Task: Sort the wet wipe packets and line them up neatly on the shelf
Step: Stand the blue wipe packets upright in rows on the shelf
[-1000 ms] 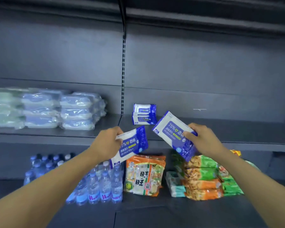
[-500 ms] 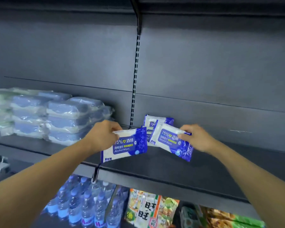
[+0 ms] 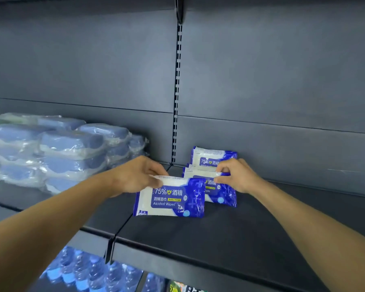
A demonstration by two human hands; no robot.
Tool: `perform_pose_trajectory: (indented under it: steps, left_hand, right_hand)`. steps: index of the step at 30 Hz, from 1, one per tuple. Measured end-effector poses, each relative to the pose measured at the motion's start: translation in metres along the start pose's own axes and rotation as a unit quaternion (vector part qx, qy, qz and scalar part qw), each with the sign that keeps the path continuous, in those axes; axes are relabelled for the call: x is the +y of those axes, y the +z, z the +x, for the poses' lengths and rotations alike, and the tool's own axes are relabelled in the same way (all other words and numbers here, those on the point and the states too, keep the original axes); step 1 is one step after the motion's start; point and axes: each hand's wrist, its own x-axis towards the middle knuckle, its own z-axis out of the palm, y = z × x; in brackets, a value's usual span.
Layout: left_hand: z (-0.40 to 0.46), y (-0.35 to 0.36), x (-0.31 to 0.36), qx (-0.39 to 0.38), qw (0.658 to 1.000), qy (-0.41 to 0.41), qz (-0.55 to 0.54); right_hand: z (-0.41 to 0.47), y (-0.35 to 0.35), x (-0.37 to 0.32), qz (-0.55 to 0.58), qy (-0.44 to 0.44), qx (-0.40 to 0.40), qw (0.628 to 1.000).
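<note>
Bottles: blue-capped water bottles on the level below, nearest the camera; more of them showed half a second ago.
Shelf: dark board; both packets, held above it before, now stand on it.
Left hand: pinches the top edge of the front packet, upright, label facing out.
Right hand: pinches the top edge of the second packet, just behind and right of the front one, no longer tilted.
Rear packets: upright against the back panel, unchanged.
Wrapped bundles: stacked far left, unchanged.
</note>
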Motion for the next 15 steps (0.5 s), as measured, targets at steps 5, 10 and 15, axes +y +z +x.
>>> perform_pose_trajectory:
  steps: [5, 10, 15]
  left_hand:
    - [0.033, 0.014, 0.001, -0.05, 0.998, -0.009, -0.044]
    - [0.064, 0.044, 0.006, 0.031, 0.999, -0.005, 0.015]
    - [0.084, 0.062, 0.005, 0.082, 0.991, 0.004, 0.102]
  right_hand:
    - [0.005, 0.005, 0.007, 0.073, 0.049, 0.002, 0.996]
    - [0.005, 0.008, 0.024, 0.141, 0.096, 0.015, 0.985]
    - [-0.002, 0.001, 0.024, 0.285, 0.136, 0.015, 0.949]
